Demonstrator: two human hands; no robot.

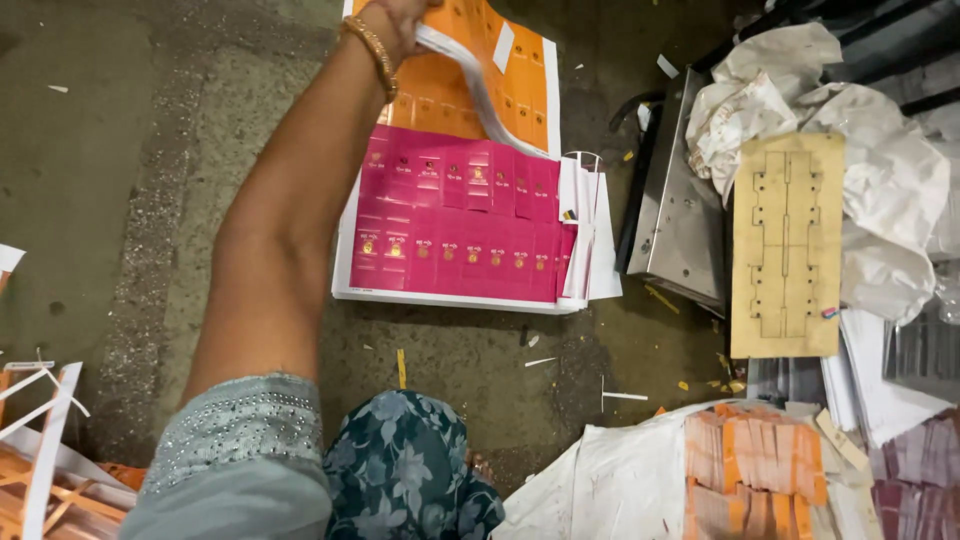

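Reaching far forward, the left hand [400, 18] grips the edge of an orange printed sheet [490, 70] and holds it lifted and curled over a stack of pink printed sheets [460, 225] lying flat on the concrete floor [120, 150]. A gold bangle [372, 52] sits on that wrist. The right hand is out of view. To the right, a wooden cutting board [787, 245] rests on crumpled white paper [890, 190] beside a metal plate [680, 215]. Bundles of orange cut pieces [750, 470] lie nearer.
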